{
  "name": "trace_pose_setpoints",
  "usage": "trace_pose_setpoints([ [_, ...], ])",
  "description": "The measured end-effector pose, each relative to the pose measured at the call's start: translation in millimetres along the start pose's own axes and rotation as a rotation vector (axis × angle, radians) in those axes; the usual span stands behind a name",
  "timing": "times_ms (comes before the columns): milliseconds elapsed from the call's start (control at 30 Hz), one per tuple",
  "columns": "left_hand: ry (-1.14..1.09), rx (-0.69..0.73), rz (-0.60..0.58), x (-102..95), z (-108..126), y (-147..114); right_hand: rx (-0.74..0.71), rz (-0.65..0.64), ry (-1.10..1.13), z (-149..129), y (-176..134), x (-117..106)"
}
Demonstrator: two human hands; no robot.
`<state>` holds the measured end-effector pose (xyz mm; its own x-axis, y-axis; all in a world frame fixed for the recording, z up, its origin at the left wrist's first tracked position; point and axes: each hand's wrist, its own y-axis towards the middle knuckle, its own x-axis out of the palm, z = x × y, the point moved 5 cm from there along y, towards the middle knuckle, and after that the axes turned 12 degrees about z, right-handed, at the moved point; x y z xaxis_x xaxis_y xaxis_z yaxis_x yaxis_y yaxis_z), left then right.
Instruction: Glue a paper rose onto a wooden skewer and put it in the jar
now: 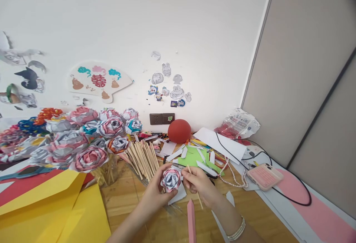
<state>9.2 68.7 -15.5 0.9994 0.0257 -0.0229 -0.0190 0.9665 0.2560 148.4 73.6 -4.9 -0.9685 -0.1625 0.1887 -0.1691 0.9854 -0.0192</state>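
Between the fingers and thumb of my left hand (pixel 158 191) sits a small paper flower (pixel 171 180) with white and pink folded petals, its top facing me. My right hand (pixel 198 183) pinches a thin wooden stick (pixel 199 200) that slants down across the fingers. The right fingertips are at the flower's right edge; whether they also grip a petal I cannot make out. Below the hands, a pink paper strip (pixel 191 220) with a pointed end lies on the wooden table (pixel 164 228). A white paper piece shows under the flower.
Finished paper flowers (pixel 91 157) crowd the left, beside yellow paper (pixel 83 213). A bundle of wooden sticks (pixel 141 157) stands behind my left hand. Green paper (pixel 193 156), white scraps and a red balloon (pixel 179 131) lie further back. A phone (pixel 265 176) and black cable are at right.
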Motion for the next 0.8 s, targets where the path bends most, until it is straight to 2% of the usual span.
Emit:
trace_pose_setpoints([
  [100,-0.091,0.006,0.032,-3.4,-2.3,3.4,-0.015,0.021,-0.011,-7.1,-0.1,-3.5],
  [167,-0.149,0.019,0.045,-6.1,-3.2,7.2,-0.053,0.082,-0.099,-8.7,2.9,-10.5],
  [267,-0.227,-0.01,0.081,-10.9,-2.6,13.0,-0.166,0.227,-0.434,-2.8,9.2,-24.0],
  [333,-0.243,-0.068,0.142,-16.0,-2.9,16.3,-0.204,0.266,-0.614,8.9,11.9,-27.3],
  [400,-0.216,-0.109,0.213,-22.3,-4.6,19.2,-0.214,0.208,-0.674,24.0,12.4,-22.8],
  [467,-0.151,-0.121,0.262,-28.9,-9.2,22.5,-0.285,0.137,-0.717,32.8,10.1,-13.5],
  [533,-0.046,-0.102,0.298,-35.4,-17.1,26.5,-0.425,0.146,-0.792,30.2,5.1,-4.4],
  [633,0.143,-0.006,0.365,-44.5,-29.3,32.5,-0.674,0.204,-0.853,12.0,-9.1,13.9],
  [700,0.202,0.048,0.402,-47.6,-35.8,35.1,-0.874,0.091,-0.84,1.5,-26.3,39.2],
  [767,0.239,0.089,0.426,-48.4,-39.8,36.1,-1.063,-0.169,-0.847,1.7,-51.4,75.4],
  [800,0.26,0.111,0.43,-48.0,-40.6,35.9,-1.104,-0.26,-0.847,5.0,-64.2,92.5],
])
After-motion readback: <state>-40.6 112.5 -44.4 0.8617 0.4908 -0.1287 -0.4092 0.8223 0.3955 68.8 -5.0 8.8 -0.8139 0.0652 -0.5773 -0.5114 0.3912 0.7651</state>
